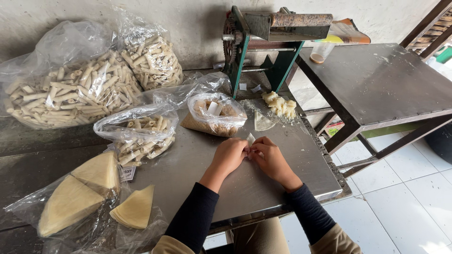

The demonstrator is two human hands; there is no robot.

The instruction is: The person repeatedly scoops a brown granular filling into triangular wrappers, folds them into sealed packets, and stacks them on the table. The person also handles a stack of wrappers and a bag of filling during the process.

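Head view looks down on a metal bench (pixel 263 188) where the left hand (pixel 229 156) and right hand (pixel 270 157) meet, fingertips of both pinched on a small pale wrapper piece (pixel 250 138) held just above the bench. Beyond them an open clear bag (pixel 217 113) holds brownish crumbly filling. Left of it, a plastic bag (pixel 141 134) holds rolled pale sticks; two bigger bags (pixel 80 87) behind are full of the same rolls. Nearer the left edge, triangular wrapper stacks (pixel 96 188) lie in plastic. A dough lump (pixel 280 104) sits beneath a green hand-cranked roller (pixel 263 42).
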